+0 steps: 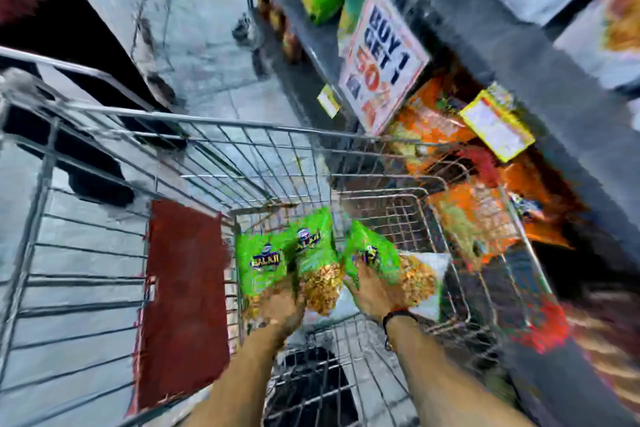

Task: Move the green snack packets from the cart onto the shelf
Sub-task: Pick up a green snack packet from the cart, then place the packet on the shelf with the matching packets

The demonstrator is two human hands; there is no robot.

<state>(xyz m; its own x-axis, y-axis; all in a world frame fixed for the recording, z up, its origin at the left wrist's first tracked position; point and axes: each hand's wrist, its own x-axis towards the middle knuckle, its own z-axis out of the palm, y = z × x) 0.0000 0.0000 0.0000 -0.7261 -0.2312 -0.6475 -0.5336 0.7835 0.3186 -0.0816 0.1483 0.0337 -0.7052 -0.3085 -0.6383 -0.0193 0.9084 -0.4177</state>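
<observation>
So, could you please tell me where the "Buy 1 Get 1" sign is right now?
In the head view, the Buy 1 Get 1 sign hangs upper right of centre on the shelf edge, above the cart rim, with a yellow price tag to its right.

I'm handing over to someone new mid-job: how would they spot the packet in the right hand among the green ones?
Start at the wire cart and look down into its near end, where both hands grip green snack packets. The right hand, with a dark band at its wrist, holds a green packet alone. It tilts right, apart from the two overlapping packets over the left hand.
</observation>
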